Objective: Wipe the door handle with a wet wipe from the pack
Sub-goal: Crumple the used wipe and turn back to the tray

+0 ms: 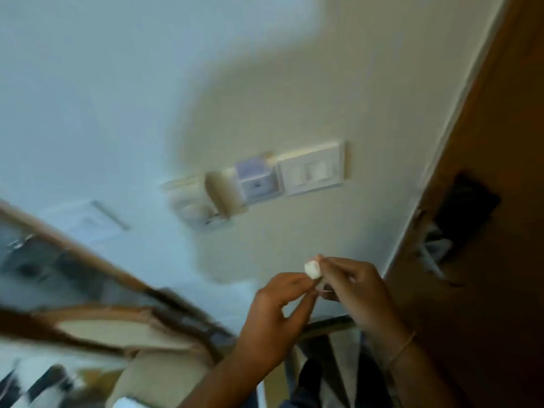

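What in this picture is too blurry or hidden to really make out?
- Door handle, head view: smeared by motion blur, its shape unclear.
- Wet wipe: a small white wad, mostly hidden by the fingertips of the left hand and right hand.
- The wipe pack: cannot be identified anywhere.
- Wall switch panel: blurred, no markings readable.
- Lower left clutter: streaked beyond recognition.

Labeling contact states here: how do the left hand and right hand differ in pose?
The left hand sits lower and nearer the camera; the right hand sits higher, closer to the brown door. The left hand pinches the white wipe from below, the right hand from the side. Only the right wrist wears a thin bracelet. Both hold the same bunched wipe at the fingertips; motion blur hides finer detail.
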